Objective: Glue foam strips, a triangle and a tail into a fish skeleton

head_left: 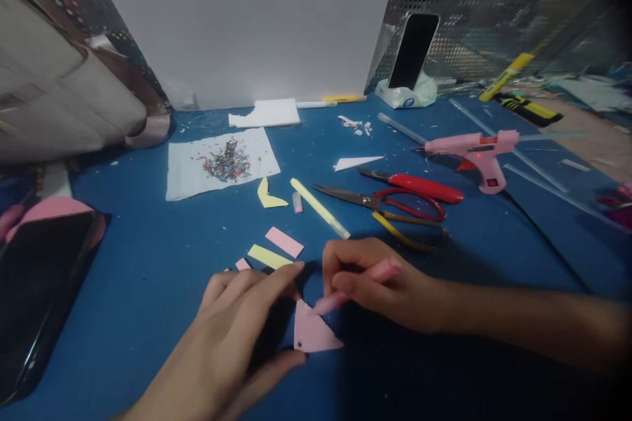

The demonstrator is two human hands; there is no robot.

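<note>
Head view, lower middle of the frame: my left hand (241,329) lies flat on the blue bench (148,263), its grip apart. The fingers are stretched out beside the left edge of a pink paper triangle (316,334), and the thumb is at the paper's lower left corner. My right hand (375,286) comes in from the right with its grip clamped on a pink pen (380,272) — the pen's lower end touches the triangle's upper corner.

Just above my left fingertips lie a yellow strip (269,256) and a pink strip (284,241), near each other. Higher up, a yellow marker (320,208) lies slantwise. To its right are scissors (395,207) with red and yellow handles, and a red-handled cutter (419,185) sits just above them. A pink glue gun (474,151) stands toward the upper right. Left of centre, a white sheet (187,174) carries a small heap of glitter (227,161). A phone (413,49) leans in a stand at the top — its screen is dark.
</note>
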